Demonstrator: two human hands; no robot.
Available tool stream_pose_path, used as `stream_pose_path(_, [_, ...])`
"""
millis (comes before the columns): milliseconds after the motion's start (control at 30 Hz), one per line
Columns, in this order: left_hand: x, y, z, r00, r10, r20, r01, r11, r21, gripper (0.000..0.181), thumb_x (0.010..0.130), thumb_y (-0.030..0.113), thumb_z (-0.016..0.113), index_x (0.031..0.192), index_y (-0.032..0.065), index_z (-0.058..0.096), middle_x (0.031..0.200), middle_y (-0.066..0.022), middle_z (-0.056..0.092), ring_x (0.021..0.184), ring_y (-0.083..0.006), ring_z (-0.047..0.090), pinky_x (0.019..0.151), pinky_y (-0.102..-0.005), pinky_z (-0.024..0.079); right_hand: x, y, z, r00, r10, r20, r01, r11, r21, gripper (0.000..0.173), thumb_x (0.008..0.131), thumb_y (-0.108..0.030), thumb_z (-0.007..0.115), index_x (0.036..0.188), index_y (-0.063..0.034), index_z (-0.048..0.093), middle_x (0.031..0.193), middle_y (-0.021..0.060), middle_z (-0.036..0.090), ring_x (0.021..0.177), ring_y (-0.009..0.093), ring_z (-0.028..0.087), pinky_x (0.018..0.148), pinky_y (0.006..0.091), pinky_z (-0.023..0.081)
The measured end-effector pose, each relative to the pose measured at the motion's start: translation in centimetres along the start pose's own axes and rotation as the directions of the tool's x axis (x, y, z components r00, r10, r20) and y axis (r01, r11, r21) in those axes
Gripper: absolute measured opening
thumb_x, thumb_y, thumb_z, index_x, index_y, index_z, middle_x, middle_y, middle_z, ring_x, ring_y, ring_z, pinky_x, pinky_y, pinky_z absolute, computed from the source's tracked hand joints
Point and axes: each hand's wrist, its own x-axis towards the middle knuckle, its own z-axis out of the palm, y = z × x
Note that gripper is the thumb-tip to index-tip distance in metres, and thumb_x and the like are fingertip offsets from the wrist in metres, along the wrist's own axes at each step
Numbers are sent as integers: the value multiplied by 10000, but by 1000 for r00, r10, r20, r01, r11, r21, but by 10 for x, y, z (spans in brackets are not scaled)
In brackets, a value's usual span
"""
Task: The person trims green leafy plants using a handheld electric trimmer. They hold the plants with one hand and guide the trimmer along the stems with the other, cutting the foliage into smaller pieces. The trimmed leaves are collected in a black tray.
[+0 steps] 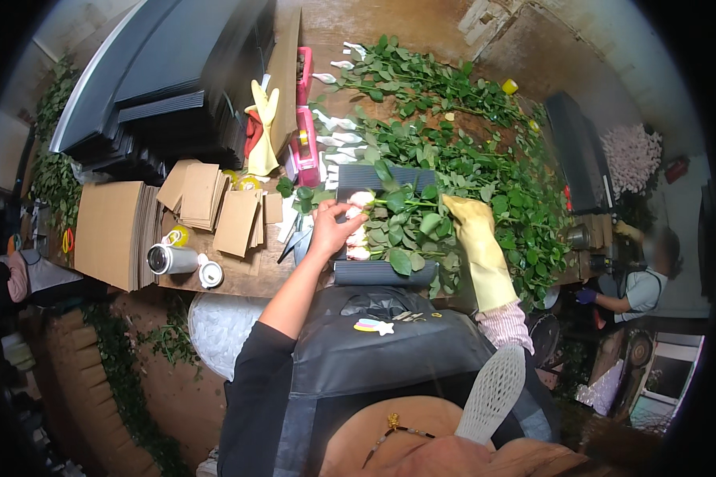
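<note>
Several pale pink roses (358,241) lie in a row across an opened sheet of black corrugated board (386,273), heads to the left and leafy stems to the right. My bare left hand (334,226) is at the upper heads, its thumb and fingertips touching a rose head. My right hand (468,217), in a pale yellow rubber glove, is closed around the stem end of the top rose. Beyond the board, many leafy rose stems (477,155) cover the table, their heads in white sleeves (346,138).
Left stand cardboard sheets (107,232), smaller cardboard pieces (238,220), a steel flask (172,260) and black corrugated boards (161,65). Pink tape dispensers (306,161) and an upright yellow glove (265,131) are behind. Another person (641,289) works at far right.
</note>
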Motion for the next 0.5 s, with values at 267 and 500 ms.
stream_pose_path(267, [1,-4,1,996,-52,79,51,999,7,462,693,262,877,1113,103,769,1318,-186,541,1228,-360,479,1089,-429,401,16,-52,-49,982,180,65,-155,948,-278,465,842,-155,741,1289,-93,629,1275,164,662,1141,317,648,972,391,525])
stream_pose_path(500, [-1,5,1,999,-20,47,22,999,-44,401,672,209,852,1062,145,784,1212,-126,553,1160,-317,496,1058,-394,383,37,-110,-3,960,186,207,-267,828,493,269,968,-149,644,1229,-132,707,1226,85,706,1147,253,655,1015,340,499])
